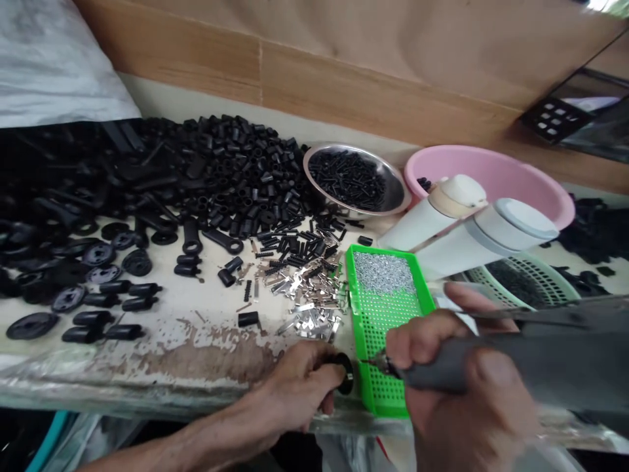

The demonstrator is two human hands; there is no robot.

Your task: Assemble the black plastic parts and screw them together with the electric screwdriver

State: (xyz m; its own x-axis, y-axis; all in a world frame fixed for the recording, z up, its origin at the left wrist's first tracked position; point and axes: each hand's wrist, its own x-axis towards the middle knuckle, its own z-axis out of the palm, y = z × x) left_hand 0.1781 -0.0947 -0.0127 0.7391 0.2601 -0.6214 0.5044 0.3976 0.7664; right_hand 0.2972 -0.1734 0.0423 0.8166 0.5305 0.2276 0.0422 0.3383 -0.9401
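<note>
Near the bench's front edge, my left hand [307, 380] is closed on a round black plastic part [346, 373], with its round end facing right. My right hand [472, 387] is wrapped round a dark grey power screwdriver [442, 367]. The screwdriver's thin bit points left at the black part, with a small gap between them. Below the bit lies a green perforated tray [361, 341]; small silver screws [386, 272] fill its far end. Just beyond my left hand are scattered metal strips [314, 295].
Black plastic parts [236, 164] are heaped at the back left. A steel bowl [314, 187] of black pieces, a pink basin [531, 177], two white cylinders [496, 229] and a pale green basket [550, 282] stand at the right. Short black cylinders [93, 318] lie at the left.
</note>
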